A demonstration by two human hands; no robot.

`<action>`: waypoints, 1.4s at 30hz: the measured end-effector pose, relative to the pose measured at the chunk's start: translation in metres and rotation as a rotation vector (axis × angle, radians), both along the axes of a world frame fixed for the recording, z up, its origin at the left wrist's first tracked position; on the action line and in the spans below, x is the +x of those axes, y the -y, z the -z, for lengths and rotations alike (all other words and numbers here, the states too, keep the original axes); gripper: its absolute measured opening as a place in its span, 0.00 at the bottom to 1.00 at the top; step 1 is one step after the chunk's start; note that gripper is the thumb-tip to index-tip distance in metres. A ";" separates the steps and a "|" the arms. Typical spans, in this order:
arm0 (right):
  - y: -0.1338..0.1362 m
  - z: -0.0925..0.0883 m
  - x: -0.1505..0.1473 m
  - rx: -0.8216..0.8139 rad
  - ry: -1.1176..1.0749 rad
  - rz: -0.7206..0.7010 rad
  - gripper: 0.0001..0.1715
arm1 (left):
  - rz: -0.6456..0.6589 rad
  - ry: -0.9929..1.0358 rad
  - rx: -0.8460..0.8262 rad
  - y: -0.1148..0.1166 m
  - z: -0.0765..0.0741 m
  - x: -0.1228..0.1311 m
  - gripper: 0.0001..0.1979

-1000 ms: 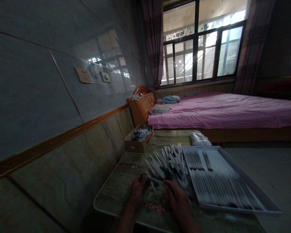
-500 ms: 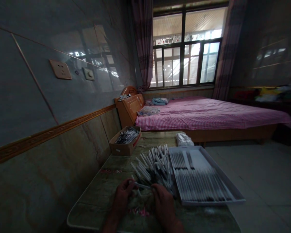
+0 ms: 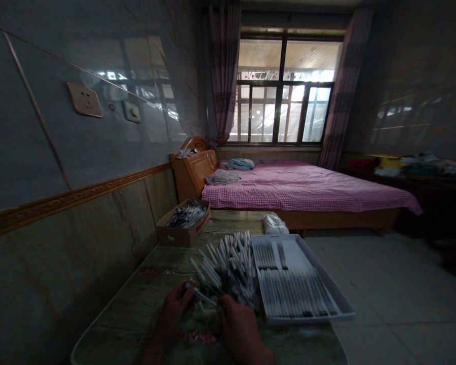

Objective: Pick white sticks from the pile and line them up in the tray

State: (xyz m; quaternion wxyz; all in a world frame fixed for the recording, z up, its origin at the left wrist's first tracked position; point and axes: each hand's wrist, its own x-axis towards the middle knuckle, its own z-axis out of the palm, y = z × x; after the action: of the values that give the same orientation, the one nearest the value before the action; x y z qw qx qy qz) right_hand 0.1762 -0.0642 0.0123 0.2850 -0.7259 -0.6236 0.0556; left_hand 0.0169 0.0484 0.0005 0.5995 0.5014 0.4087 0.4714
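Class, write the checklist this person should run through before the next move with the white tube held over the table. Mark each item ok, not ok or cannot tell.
1. White tube gripped at both ends by left hand and right hand: ok.
2. Pile of tubes lies just beyond the hands: ok.
3. Tray has bare room at its far end: ok.
4. Tray lies wholly on the table: cannot tell, because its right rim runs along the table edge.
5. Held tube's parts fitted: cannot tell, too dark.

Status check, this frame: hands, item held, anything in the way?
One white stick pinched between left hand and right hand. Loose pile close ahead; tray right of it.
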 end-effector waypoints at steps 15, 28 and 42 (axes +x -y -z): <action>0.009 -0.048 0.161 0.019 -0.162 0.279 0.20 | -0.013 0.090 -0.046 -0.001 0.007 0.001 0.31; -0.046 -0.036 0.214 -0.344 0.018 0.556 0.20 | -0.015 0.066 -0.032 -0.009 0.016 0.005 0.26; -0.051 -0.022 0.226 -0.342 0.149 0.535 0.22 | -0.009 0.055 -0.057 -0.006 0.008 0.006 0.25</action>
State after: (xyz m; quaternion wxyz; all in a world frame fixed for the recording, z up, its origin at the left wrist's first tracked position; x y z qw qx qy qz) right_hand 0.4027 -0.0130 0.0346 0.1169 -0.9034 -0.4115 0.0292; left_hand 0.0229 0.0539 -0.0077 0.6226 0.4690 0.4076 0.4757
